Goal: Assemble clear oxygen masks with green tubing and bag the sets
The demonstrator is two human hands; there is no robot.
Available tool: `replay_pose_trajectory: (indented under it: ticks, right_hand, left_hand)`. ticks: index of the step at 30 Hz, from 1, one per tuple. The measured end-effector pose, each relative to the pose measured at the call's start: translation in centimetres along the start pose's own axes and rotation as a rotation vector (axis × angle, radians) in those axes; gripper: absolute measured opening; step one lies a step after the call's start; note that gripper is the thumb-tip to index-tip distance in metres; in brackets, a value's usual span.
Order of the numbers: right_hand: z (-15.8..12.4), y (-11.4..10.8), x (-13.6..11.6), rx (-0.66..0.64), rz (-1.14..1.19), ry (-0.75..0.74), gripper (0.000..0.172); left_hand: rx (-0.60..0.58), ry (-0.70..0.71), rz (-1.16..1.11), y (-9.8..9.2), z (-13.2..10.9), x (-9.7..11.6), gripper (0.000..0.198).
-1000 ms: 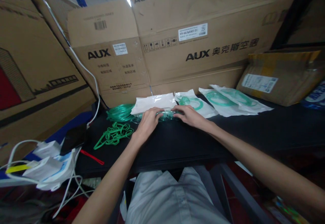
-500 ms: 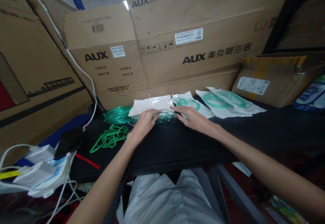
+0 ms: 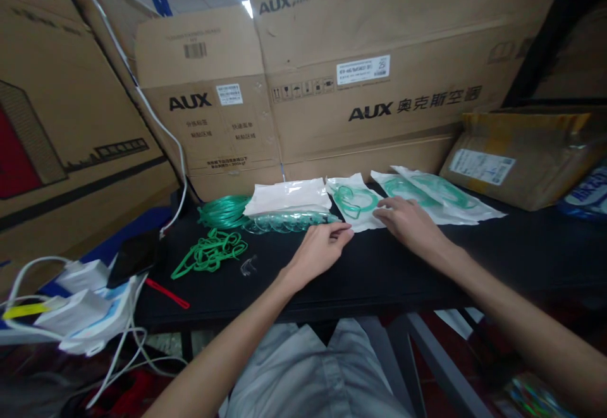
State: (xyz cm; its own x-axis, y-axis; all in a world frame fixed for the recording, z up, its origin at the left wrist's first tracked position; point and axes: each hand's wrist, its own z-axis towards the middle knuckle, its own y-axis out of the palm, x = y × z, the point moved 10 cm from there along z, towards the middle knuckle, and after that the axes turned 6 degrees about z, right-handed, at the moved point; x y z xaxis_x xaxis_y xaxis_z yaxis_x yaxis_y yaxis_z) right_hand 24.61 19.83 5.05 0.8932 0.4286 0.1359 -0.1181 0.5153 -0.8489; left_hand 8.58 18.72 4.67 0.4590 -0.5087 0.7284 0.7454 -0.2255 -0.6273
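Your left hand (image 3: 320, 247) rests low on the black table (image 3: 360, 272), thumb and forefinger nearly pinched together at the corner of a flat white pouch (image 3: 355, 202) holding a coil of green tubing; whether it has the edge gripped, I cannot tell. Your right hand (image 3: 410, 222) lies flat and loosely open, holding nothing, its fingertips on the near edge of that pouch, between it and two more pouches (image 3: 441, 193) overlapping to the right. Just left of the pouch lies a row of clear masks (image 3: 289, 221) under an empty bag (image 3: 289, 195), with a bundle of green tubing (image 3: 225, 210) and loose green straps (image 3: 211, 252) beyond. Judge the pouch light, limp and slick: it will likely slide on the table. Take it by a sealed edge or corner, away from the coil's bulge.
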Motion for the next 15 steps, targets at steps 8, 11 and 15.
replay_pose_trajectory:
  ticks: [8, 11, 15]
  right_hand:
    - [0.0, -4.9, 2.9, 0.301, 0.042, 0.354, 0.04]
    - [-1.4, -5.1, 3.0, 0.358, 0.2, 0.363, 0.037]
    - [-3.2, -5.1, 3.0, 0.405, 0.43, 0.334, 0.03]
  left_hand:
    - [-0.071, -0.414, -0.821, 4.0, 1.7, -2.5, 0.063]
    - [-0.079, -0.48, -0.989, 5.1, 4.1, -2.6, 0.06]
    - [-0.003, -0.582, -1.036, 6.5, 7.4, -4.1, 0.034]
